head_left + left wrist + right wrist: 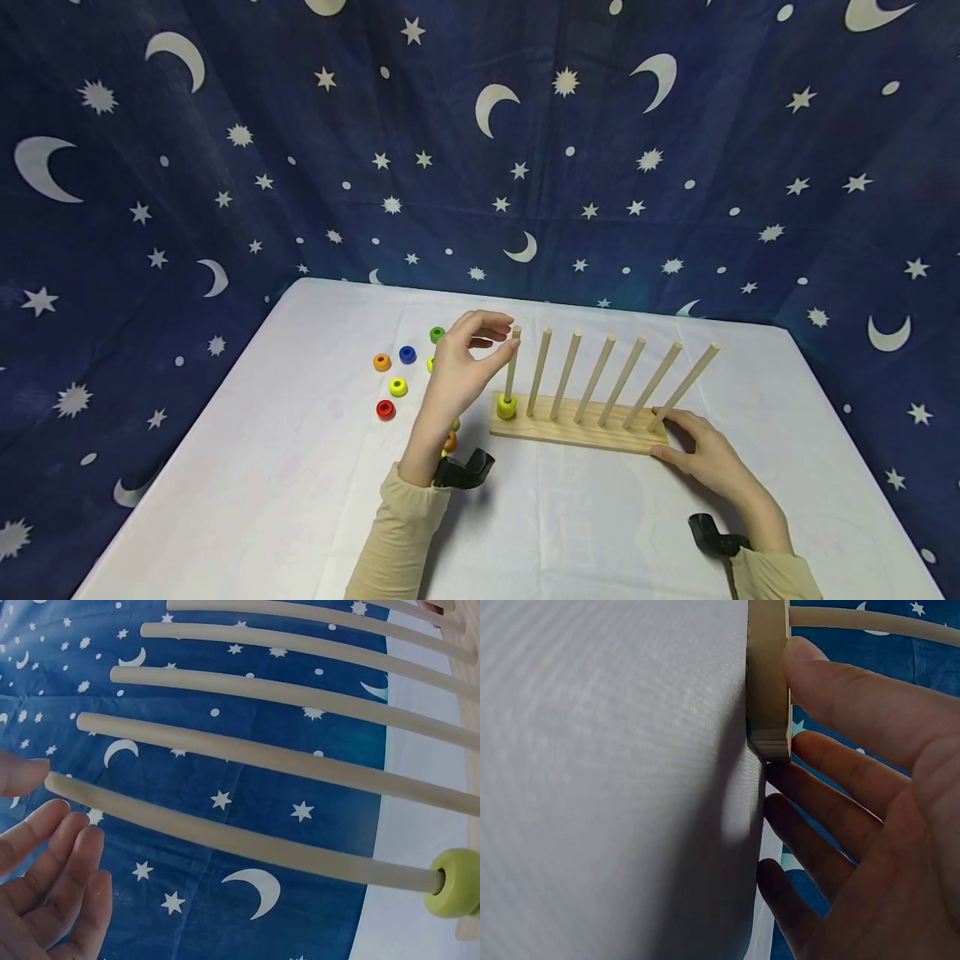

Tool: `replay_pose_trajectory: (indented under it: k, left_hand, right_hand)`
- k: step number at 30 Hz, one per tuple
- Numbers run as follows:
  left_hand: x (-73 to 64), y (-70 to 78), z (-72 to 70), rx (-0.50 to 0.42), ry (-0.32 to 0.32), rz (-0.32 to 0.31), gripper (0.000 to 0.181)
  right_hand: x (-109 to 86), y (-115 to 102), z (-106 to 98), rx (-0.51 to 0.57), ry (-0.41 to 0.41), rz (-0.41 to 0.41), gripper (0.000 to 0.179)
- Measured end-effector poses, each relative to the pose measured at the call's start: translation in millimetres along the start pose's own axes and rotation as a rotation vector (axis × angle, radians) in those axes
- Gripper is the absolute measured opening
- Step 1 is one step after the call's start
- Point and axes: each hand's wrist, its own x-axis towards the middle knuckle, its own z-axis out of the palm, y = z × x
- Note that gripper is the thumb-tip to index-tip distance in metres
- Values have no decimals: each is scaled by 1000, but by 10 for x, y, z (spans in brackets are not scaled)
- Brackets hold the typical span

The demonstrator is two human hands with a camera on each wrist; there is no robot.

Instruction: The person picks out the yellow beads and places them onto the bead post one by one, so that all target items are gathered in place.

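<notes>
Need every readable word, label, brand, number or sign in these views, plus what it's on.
None readable in any view.
Curtain: printed moons, stars and dots, no lettering.
Base, pegs, beads: no text seen on visible faces.
Black wrist mounts: no legible text.
Cloth: pale marks near the front, too faint to tell if lettering.

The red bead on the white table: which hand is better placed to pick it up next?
Probably the left hand: it holds nothing and is much nearer to the red bead. The right hand is farther away and grips the end of the wooden base.
</notes>
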Motion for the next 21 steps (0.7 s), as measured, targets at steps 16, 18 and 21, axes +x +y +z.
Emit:
replay_pose_trajectory:
  k: [16,18,21]
  left_hand:
    - [15,-117,-258,-2,116,-44,23]
    - [3,-143,-296,2,139,-64,23]
    - [-24,-189,-351,-9,166,-106,24]
  right_hand:
    - [7,24,3,3,11,-10,65]
    - [11,29,3,3,5,-4,65]
    - [13,34,6,1,-1,3,66]
